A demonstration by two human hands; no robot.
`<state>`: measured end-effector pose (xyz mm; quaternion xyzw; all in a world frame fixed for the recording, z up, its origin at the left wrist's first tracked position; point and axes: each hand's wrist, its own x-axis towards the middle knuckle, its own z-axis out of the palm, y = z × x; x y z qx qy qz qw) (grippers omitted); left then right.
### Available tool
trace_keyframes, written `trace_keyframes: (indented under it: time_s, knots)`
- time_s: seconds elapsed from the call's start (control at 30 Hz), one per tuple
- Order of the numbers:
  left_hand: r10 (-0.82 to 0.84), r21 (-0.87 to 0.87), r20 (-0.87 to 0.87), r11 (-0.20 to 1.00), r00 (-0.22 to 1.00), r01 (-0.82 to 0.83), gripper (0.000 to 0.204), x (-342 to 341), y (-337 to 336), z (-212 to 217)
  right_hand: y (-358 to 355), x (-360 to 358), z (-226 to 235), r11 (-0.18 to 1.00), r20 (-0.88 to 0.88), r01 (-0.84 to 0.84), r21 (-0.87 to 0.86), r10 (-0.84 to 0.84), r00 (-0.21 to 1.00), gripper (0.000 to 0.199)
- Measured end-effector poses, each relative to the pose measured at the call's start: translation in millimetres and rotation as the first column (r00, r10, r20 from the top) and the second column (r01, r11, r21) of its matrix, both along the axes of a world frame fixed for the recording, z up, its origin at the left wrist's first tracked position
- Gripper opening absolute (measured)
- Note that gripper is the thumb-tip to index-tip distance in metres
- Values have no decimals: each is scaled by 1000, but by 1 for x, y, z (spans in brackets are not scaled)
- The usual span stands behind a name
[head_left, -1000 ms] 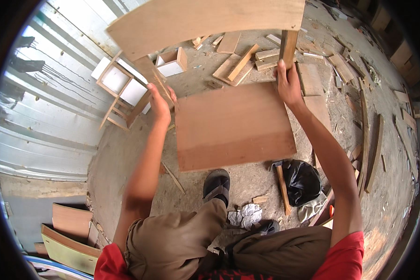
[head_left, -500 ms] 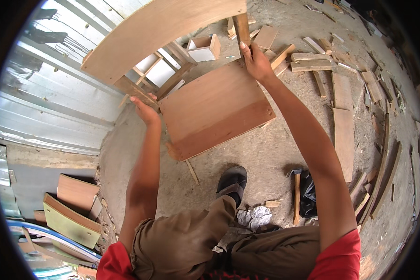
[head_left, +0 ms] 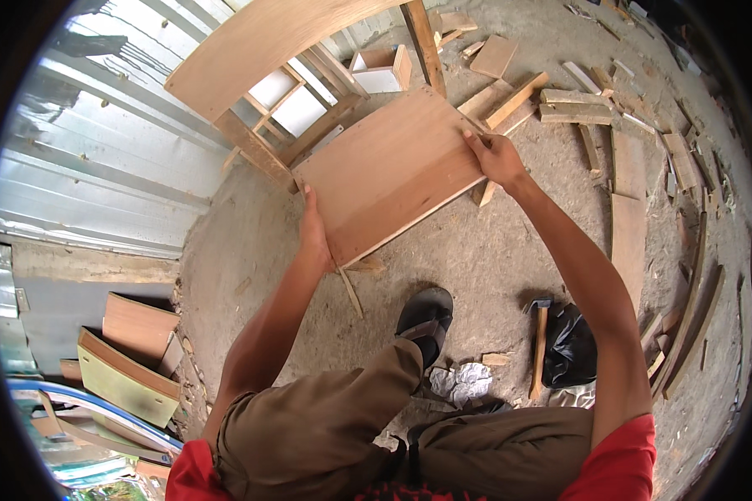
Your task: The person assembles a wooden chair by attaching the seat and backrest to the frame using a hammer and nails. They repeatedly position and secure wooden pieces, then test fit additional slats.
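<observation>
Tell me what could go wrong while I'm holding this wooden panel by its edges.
The plywood panel is pinched only at its sides by your left hand and right hand, so it might slip. The hammer and wood offcuts lying around your sandalled foot could trip you.

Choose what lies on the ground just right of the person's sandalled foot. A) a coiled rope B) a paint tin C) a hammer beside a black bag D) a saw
C: a wooden-handled hammer lies on the dirt right of the sandal, with a black bag against it.
</observation>
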<state>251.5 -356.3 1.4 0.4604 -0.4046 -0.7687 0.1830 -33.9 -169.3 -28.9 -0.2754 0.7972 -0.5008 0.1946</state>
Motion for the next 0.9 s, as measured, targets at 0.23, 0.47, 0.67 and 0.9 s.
trace_keyframes:
  time_s: [0.23, 0.47, 0.67, 0.9]
  knots:
    - [46, -197, -21, 979, 999, -49, 82, 7, -54, -35, -38, -12, 26, 984, -169, -48, 173, 78, 982, 65]
    - [213, -930, 310, 269, 927, 249, 72, -20, 6, -23, 0, 7, 12, 993, -378, 99, -59, -114, 919, 50]
    - [-415, -927, 258, 148, 873, 345, 54, -80, 102, 38, 118, 10, -16, 917, -428, 132, 376, 46, 902, 45]
    - [-731, -932, 253, -7, 634, 363, 37, -154, 173, 16, 346, 21, -52, 636, -518, 388, 667, 22, 855, 47]
